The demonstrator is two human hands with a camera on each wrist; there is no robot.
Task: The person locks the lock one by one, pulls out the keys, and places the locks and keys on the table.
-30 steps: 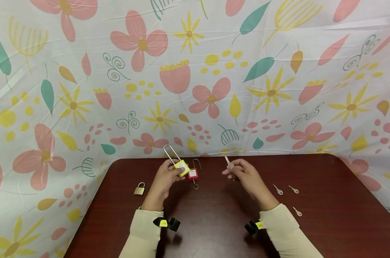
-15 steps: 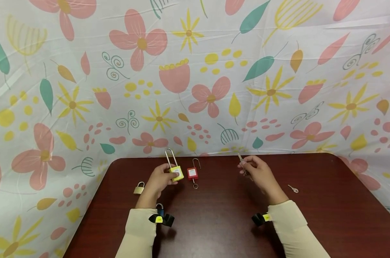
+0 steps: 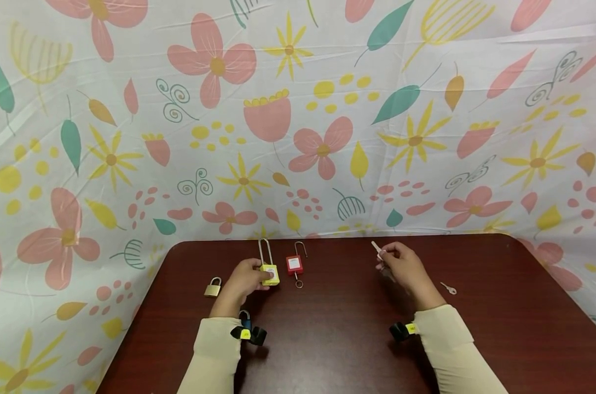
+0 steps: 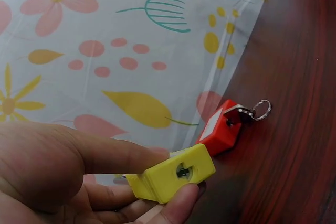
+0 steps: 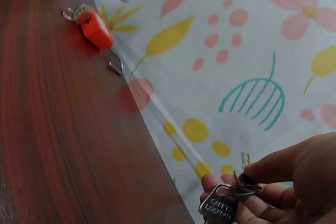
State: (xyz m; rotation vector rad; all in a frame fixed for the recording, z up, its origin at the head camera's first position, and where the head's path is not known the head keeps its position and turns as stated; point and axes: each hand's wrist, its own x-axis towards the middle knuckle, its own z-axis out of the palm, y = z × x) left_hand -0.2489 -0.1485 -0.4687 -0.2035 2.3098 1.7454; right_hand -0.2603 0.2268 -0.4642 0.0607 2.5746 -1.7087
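Note:
My left hand [image 3: 241,283] grips a yellow padlock [image 3: 270,275] by its body, its long steel shackle pointing to the back. In the left wrist view the keyhole of the yellow padlock [image 4: 184,171] faces the camera with no key in it. Just right of it lies a red padlock [image 3: 294,265] with its shackle open and a key and ring in its keyhole. My right hand [image 3: 407,271] pinches a key [image 3: 376,247], blade pointing up and away. In the right wrist view, a ring and a second key [image 5: 219,205] with stamped lettering hang from it.
A brass padlock [image 3: 212,287] stands left of my left hand. A blue padlock [image 3: 246,319] shows partly behind the left wrist strap. A loose key [image 3: 448,288] lies right of my right forearm. A floral cloth [image 3: 322,208] hangs along the table's [image 3: 327,339] back edge.
My left hand has moved left and lower with the yellow padlock. My right hand has shifted right with the keys, and its forearm now covers where two loose keys lay in view.

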